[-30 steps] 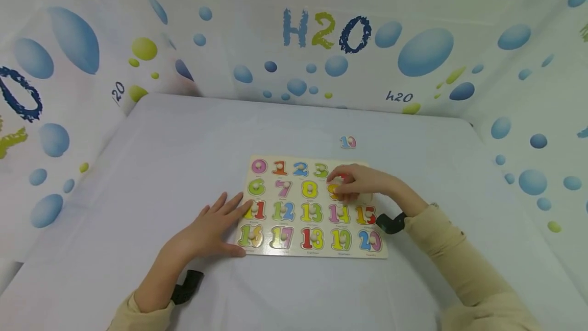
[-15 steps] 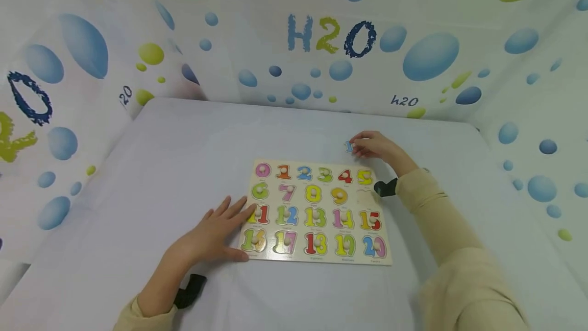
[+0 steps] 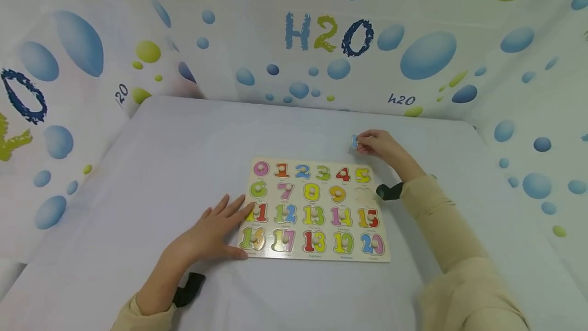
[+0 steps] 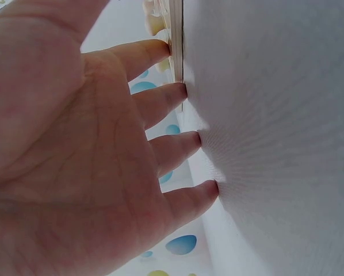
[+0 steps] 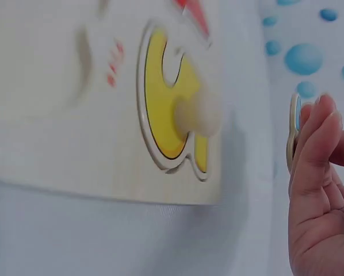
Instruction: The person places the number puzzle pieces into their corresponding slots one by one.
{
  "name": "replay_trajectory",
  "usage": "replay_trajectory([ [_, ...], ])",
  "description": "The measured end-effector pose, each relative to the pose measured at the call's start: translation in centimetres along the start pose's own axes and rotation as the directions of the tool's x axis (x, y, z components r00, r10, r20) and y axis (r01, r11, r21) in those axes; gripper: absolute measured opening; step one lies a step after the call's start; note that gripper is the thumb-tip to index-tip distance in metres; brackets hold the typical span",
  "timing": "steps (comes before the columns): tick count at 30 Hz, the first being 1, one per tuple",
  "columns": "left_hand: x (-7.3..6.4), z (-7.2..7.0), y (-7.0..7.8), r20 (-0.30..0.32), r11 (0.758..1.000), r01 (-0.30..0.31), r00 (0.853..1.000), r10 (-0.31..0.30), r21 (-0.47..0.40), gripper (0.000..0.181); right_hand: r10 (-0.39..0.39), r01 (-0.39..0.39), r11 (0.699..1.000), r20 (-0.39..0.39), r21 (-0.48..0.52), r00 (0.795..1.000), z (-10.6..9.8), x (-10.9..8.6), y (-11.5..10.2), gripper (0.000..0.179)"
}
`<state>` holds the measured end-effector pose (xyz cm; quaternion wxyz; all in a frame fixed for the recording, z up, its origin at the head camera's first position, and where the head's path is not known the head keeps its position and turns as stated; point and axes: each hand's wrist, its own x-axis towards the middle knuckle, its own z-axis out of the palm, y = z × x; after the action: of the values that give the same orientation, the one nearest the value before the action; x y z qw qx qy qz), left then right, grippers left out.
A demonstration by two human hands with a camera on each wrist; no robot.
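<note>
A wooden number puzzle board (image 3: 289, 253) lies on the table, its number pieces fitted with small knobs. The recess (image 3: 366, 195) at the right end of the second row is bare. Beyond the board's far right corner, my right hand (image 3: 378, 144) pinches the number 10 puzzle piece (image 3: 353, 141); its blue 1 shows and the fingers cover the rest. In the right wrist view the piece (image 5: 293, 123) is seen edge-on at the fingertips. My left hand (image 3: 213, 231) lies spread at the board's left edge, one finger over the 11 piece (image 3: 261, 212) and the thumb at the near left corner.
A white cloth (image 3: 197, 132) covers the table. Behind it and at both sides hangs a white curtain (image 3: 257, 24) with blue and green drops. A black wrist strap mount (image 3: 389, 191) on the right arm overlaps the board's right edge in the head view.
My right hand has moved from over the 9 piece to the far right, where the number 10 piece lay, and now has it between the fingers. The left hand has stayed in place.
</note>
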<state>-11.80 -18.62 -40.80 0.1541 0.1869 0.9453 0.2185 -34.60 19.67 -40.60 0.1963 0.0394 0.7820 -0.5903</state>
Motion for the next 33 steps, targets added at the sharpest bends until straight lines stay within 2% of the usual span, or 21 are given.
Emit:
replay_trajectory([
  [3, -0.1, 0.0, -0.2, -0.003, 1.000, 0.002, 1.000, -0.002, 0.000, 0.098, -0.032, 0.032, 0.999, 0.023, -0.020, 0.999, -0.2, -2.4, 0.2, 0.023],
  [8, -0.2, -0.1, -0.4, -0.004, 1.000, 0.007, 1.000, -0.007, 0.008, 0.098, -0.046, 0.061, 0.993, 0.148, -0.101, 0.988, 0.4, -6.6, 1.9, 0.022],
  [13, -0.1, -0.2, -0.3, -0.002, 1.000, -0.003, 1.000, 0.003, 0.005, 0.099, -0.028, 0.065, 0.985, 0.220, -0.163, 0.975, 1.0, -9.1, 3.7, 0.021],
  [19, 0.0, -0.1, 0.0, -0.004, 1.000, -0.012, 1.000, 0.012, -0.003, 0.097, 0.006, 0.055, 0.976, 0.274, -0.212, 0.962, 0.8, -9.6, 4.8, 0.018],
  [28, 0.1, -0.2, 0.2, -0.003, 1.000, -0.013, 1.000, 0.013, -0.004, 0.097, 0.032, 0.075, 0.944, 0.316, -0.321, 0.948, 0.6, -9.2, 4.7, 0.017],
  [33, 0.1, 0.0, -0.1, -0.009, 1.000, -0.015, 1.000, 0.015, 0.005, 0.098, 0.006, 0.107, 0.936, 0.319, -0.334, 0.948, 1.0, -9.4, 4.8, 0.018],
])
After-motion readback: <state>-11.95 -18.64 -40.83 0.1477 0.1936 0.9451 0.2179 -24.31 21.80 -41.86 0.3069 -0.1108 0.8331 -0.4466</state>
